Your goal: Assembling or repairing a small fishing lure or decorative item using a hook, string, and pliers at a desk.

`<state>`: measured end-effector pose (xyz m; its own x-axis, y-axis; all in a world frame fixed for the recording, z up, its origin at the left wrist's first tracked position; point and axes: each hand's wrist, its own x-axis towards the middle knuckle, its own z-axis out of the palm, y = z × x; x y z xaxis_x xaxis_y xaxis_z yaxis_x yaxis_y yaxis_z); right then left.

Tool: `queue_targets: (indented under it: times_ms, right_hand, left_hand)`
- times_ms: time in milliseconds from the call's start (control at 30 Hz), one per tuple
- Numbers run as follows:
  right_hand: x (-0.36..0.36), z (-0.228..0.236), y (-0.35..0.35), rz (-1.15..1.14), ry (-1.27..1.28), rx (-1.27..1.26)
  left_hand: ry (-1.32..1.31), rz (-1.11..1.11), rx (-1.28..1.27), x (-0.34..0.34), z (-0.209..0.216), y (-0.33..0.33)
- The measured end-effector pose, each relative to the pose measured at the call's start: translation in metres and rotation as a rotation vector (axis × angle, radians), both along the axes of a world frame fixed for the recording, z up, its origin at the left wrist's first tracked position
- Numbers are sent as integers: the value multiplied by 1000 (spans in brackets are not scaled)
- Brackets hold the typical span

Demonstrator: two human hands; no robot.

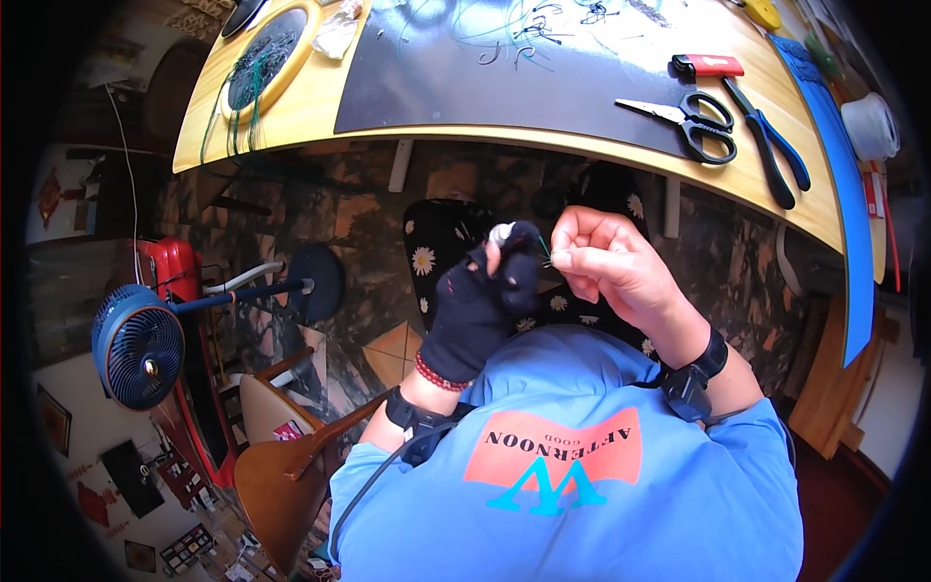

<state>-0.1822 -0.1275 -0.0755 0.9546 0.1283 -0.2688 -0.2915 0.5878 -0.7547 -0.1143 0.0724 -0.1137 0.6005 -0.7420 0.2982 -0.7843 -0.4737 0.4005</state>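
My left hand (485,301), in a black glove that leaves fingers bare, is closed above my lap. A white wrap covers one of its fingertips. What sits in its fingers is too small to tell. Close beside it, my bare right hand (606,257) pinches thumb against forefinger on a thin green thread (545,248), which shows in the narrow gap between both hands. On the dark mat (427,97) ahead lie a few loose hooks (490,55). Black-handled scissors (706,126) rest at the mat's right side, apart from my hands.
Blue-and-black pliers (773,145) and a red lighter (713,65) lie on the table's right. A yellow-rimmed tray (238,92) of small dark pieces stands far left, green threads hanging over the edge. A blue fan (139,346) and brown chair (281,485) are at left.
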Motion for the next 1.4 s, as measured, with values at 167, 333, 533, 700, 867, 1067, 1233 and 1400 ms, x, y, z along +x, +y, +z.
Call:
queue_targets:
  times_ms: [167,333,533,700,867,1067,1233,1400]
  right_hand:
    - [-1,10,5,-216,-279,-720]
    - [2,15,1,-276,-758,-1288]
    - [-5,19,-5,-63,-390,-853]
    - [-3,16,-9,17,-137,-235]
    - [-2,7,-3,-38,-76,-86]
    - [1,4,-2,-104,-90,-237]
    - [5,2,-3,-126,-98,-286]
    - [6,1,-3,-133,-82,-220]
  left_hand:
    - [1607,-151,-783,-13,35,-4]
    - [1602,-158,-818,-8,55,-1]
    - [1540,57,-816,4,66,-13]
    - [794,16,-359,9,46,-13]
    - [1411,248,-687,-4,37,-13]
    - [2090,-59,-1085,-2,29,-21]
    - [2191,-136,-1171,1,32,-23]
    - [2350,-165,-1356,1,28,-24]
